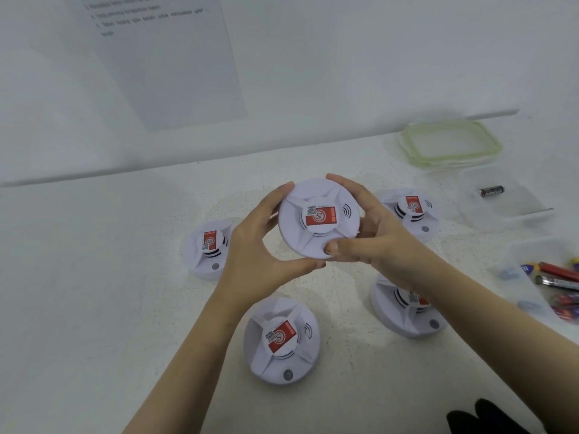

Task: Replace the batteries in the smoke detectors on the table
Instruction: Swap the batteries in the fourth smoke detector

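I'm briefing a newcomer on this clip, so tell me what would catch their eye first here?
The left hand and right hand grip a white, red-labelled smoke detector raised at centre. Four matching detectors sit on the table around it, and batteries lie at the right edge.

Far across the scene, a plain white wall (344, 57), matt and evenly lit. Flat against it at the far left, a white sheet of paper (175, 67) with a few printed lines near its top, too blurred to read. Below, a white table (94, 292) with a faintly speckled top, meeting the wall along a greyish line slanting up toward the right. Soft, even light throughout; only pale shadows on the tabletop. At the near right edge, a dark shape (488, 416), not identifiable.
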The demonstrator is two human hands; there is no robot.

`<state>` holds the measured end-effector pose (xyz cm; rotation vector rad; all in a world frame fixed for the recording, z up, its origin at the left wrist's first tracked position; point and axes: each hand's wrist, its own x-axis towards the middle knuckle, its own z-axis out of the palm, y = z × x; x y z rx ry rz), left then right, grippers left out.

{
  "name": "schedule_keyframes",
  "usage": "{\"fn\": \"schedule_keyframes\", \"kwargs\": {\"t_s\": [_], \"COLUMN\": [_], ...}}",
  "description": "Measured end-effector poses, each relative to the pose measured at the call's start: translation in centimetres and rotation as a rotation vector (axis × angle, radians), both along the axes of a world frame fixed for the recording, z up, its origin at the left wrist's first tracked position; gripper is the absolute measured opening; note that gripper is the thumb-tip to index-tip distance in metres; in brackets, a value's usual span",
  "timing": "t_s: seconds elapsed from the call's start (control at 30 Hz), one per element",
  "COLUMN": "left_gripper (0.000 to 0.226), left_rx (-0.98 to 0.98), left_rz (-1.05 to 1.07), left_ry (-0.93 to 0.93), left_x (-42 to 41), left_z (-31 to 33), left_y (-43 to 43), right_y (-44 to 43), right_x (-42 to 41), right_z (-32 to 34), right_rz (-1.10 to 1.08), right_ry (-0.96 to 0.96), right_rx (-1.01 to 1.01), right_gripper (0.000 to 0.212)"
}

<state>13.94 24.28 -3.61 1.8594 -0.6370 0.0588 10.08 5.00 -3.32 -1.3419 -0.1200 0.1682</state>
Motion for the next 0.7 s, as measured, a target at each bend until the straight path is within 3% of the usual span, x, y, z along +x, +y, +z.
{"fn": "schedule_keyframes", "kwargs": {"t_s": [0.27,0.7], "left_gripper": [0.093,0.094], "left_rx": [-0.064,-0.134], "left_rz": [-0.085,-0.196], "left_ry": [0.247,0.382], "left_x": [0.1,0.0], "left_z": [0.6,0.8], "left_y": [0.2,0.9], "right_y": [-0.3,-1.4], "right_x": [-0.3,-0.9], "right_z": [-0.3,0.3], "right_rz": [0.038,0.123], "right_ry": [0.044,0.068], "right_rx": [0.07,0.082], "right_gripper": [0.081,0.075]}}
